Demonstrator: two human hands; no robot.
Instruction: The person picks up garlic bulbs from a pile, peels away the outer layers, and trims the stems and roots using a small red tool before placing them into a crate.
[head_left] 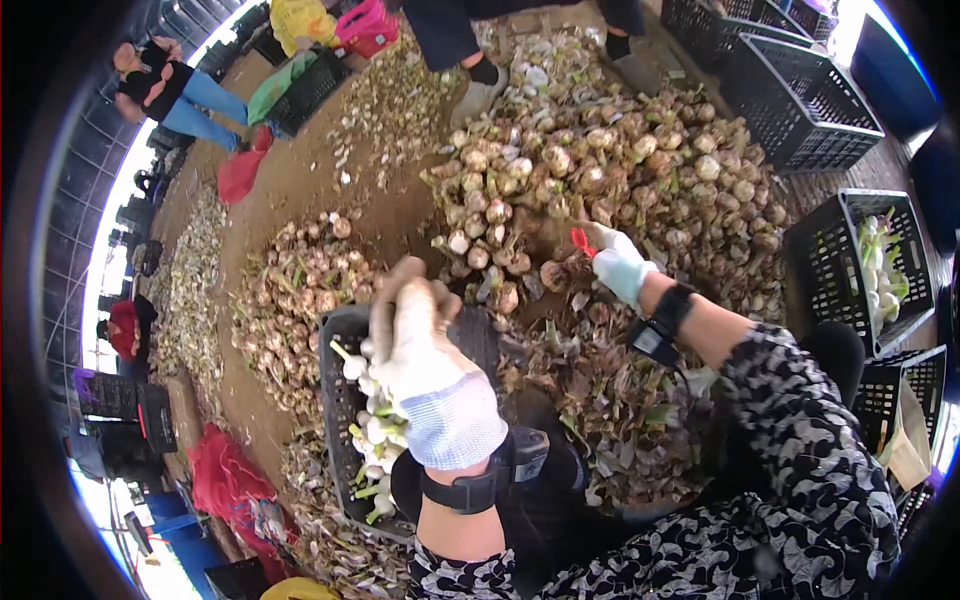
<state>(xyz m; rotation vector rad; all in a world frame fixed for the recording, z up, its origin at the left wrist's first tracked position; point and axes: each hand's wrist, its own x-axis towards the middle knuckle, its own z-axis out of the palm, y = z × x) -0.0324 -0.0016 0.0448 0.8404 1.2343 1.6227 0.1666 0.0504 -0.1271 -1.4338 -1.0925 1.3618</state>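
Note:
My left hand (425, 350), in a dirt-stained white glove, is above a black crate (328, 420). Its fingers are smeared by motion, so whether they hold anything does not show. Peeled white garlic bulbs (375, 440) with short green stems lie in that crate, partly behind my wrist. My right hand (620, 265), also gloved, is closed around a small tool with a red part (582, 241); most of the tool is hidden. Just beyond this hand spreads a large heap of unpeeled garlic bulbs (640, 170).
Loose garlic skins (640, 430) cover the ground before me. A smaller garlic pile (300, 290) lies to the left. Black crates (800, 105) line the right side, one holding peeled garlic (880, 270). A person's shoes (480, 95) stand beyond the heap; another person (185, 90) is far left.

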